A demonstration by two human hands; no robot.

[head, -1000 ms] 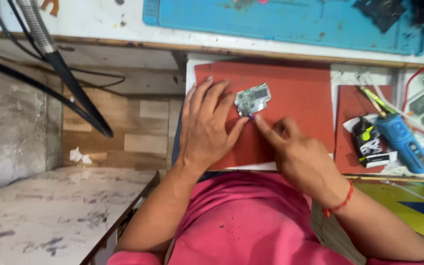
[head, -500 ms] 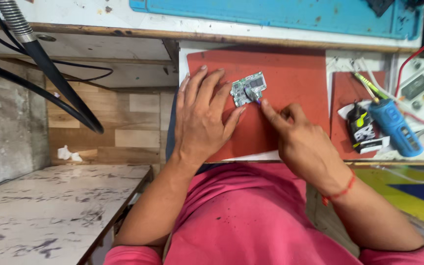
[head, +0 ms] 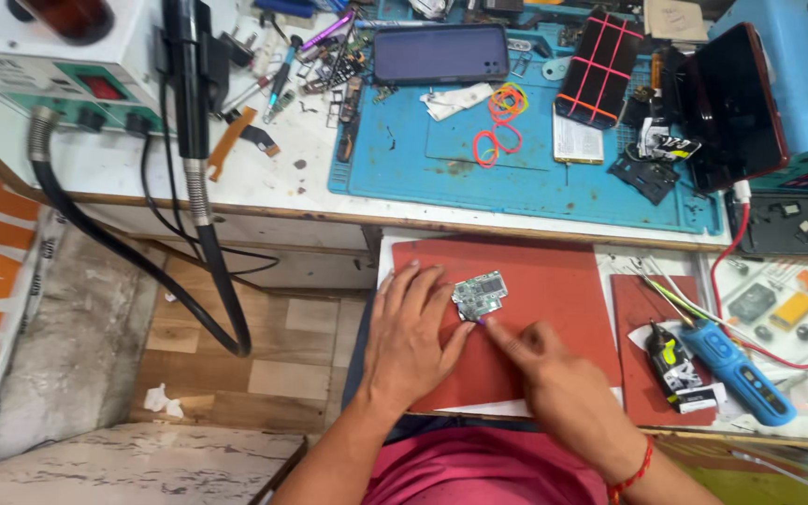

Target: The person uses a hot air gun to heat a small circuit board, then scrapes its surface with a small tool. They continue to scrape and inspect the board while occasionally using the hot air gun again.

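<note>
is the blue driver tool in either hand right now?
No, the blue driver tool lies on the bench right of the red mat, while the left hand and right hand work at the small circuit board.

- Your circuit board (head: 479,295) looks green with dull metal shields.
- Your red mat (head: 554,299) looks matt and smooth.
- Your blue screwdriver (head: 736,371) is glossy plastic.
- Your floor (head: 273,351) shows wood-look planks.

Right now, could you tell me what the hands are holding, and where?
The left hand pins the small green circuit board flat by its left edge; the right hand touches its lower edge.
</note>
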